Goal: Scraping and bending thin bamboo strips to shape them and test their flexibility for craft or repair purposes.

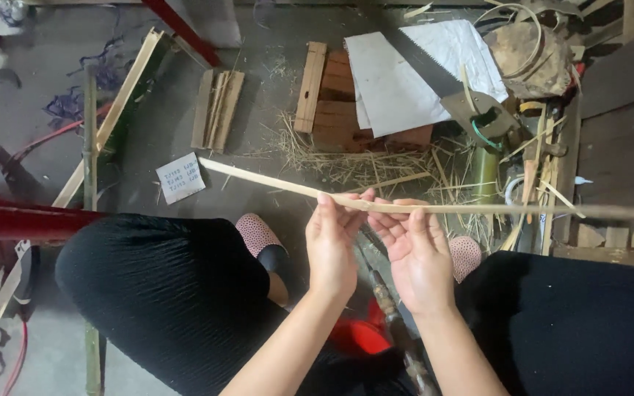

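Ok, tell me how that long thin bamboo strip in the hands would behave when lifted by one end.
The bamboo strip looks long, thin and flat, so it would probably flex and droop at its far end. It seems light: the left hand and right hand hold it with fingertips only. Flat, so unlikely to roll.

From my remote seat, I see both hands meeting at the middle of a long bamboo strip (420, 208) that runs across the view, the left hand (332, 246) just beside the right hand (416, 253). Beyond the strip, a sheet (398, 81) lies on a stack of bricks (332, 95), a handsaw (434, 70) across it. A paper note (180, 177) lies on the floor left of the hands, wood slats (216, 110) behind it.
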